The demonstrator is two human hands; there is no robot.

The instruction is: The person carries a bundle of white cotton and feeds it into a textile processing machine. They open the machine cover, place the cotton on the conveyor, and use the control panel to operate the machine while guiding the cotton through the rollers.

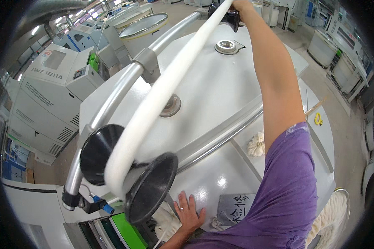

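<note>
A thick white fibre sliver (164, 93) runs from the top of the head view down to a pair of black flared discs, the left one (99, 153) and the nearer right one (151, 189), and bends between them. My right arm reaches far forward across the machine. At its end my right hand (239, 6) is beside a black spool-shaped guide (227, 17) at the sliver's upper end; its fingers are mostly hidden at the picture's edge. My left hand (188, 215) rests flat on the white machine top (214, 174), fingers spread, a ring on one finger.
A bent metal tube (118, 97) carries the discs and guide. A grey sign (234, 207), a bundle of white fibre (257, 145) and a yellow clip (318, 119) lie on the machine. Coiled sliver (330, 216) fills a can at lower right. Another machine (45, 103) stands left.
</note>
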